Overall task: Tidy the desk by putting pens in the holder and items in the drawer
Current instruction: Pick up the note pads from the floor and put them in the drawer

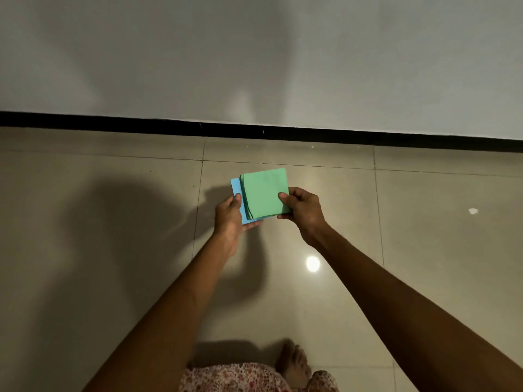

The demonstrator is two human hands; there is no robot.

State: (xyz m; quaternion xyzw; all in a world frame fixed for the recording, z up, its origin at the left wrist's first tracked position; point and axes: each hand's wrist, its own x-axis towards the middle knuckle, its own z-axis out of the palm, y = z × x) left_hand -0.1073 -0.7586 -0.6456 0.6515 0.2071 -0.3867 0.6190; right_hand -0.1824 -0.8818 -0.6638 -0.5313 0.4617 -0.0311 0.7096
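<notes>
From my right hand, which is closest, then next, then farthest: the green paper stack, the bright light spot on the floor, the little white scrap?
From the right hand:
1. Green paper stack: pinched in that hand.
2. Bright light spot: on the floor, below the hand.
3. Little white scrap: on the floor, far right.

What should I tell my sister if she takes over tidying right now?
Left hand holds the blue paper from beneath. Right hand pinches the green paper stack, which lies on the blue.
Both papers are held in the air above the tiled floor, near the wall.
No desk, drawer, pen or holder is in view, so what is done cannot be told.
Left: probably carry the papers to the drawer.
</notes>
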